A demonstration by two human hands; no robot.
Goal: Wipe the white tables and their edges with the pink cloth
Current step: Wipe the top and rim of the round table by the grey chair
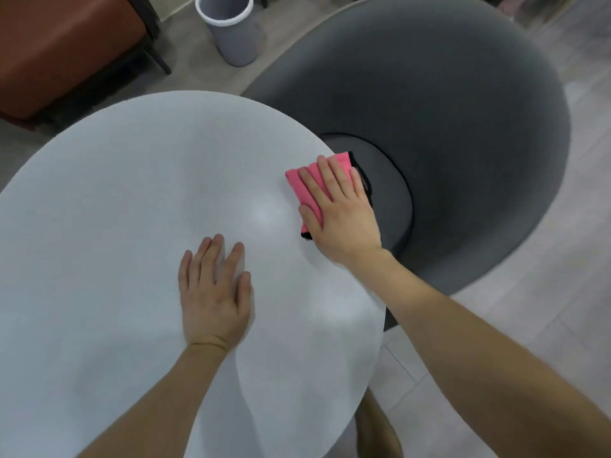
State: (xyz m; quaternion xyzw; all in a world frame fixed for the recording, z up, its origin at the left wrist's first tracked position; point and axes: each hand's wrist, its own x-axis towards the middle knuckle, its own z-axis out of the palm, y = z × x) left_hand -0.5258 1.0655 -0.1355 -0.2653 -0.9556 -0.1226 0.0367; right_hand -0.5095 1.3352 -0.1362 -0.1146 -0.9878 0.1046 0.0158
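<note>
Head cam: looking pretty much straight down at a round table point(115, 226), with two bare arms coming in from the bottom of the shot

Table: white, matte top with a couple of soft light glares on it, takes up most of the left side of the view

Cloth point(305, 186): pink with a black hem, folded up, sitting right at the table's right rim on the chair side. Most of it lies on the top, and its far side with the black hem pokes out past the rim

Right hand point(344, 216): palm down on top of the cloth, fingers straight and close together, pressing it flat onto the table. It's not clenched or pinching, just flat pressure, and the thumb lies along the cloth's left side

Left hand point(215, 292): flat on the bare tabletop, fingers straight and a little spread, holding nothing. It's well apart from the cloth and nearer the person, and its edges look a bit smeared

Chair point(463, 94): dark grey tub chair just beside the table on the right, with its round cushion partly tucked under the rim where the cloth is

Bin point(231, 31): small grey one with a white rim, standing upright on the floor beyond the table at the top of the shot

Bench point(66, 44): brown-orange with dark legs, top left corner, well apart from the table

Floor point(578, 226): pale boards or tiles, can't tell which

Knee point(377, 431): bare, showing just under the table's near right rim at the bottom
</note>
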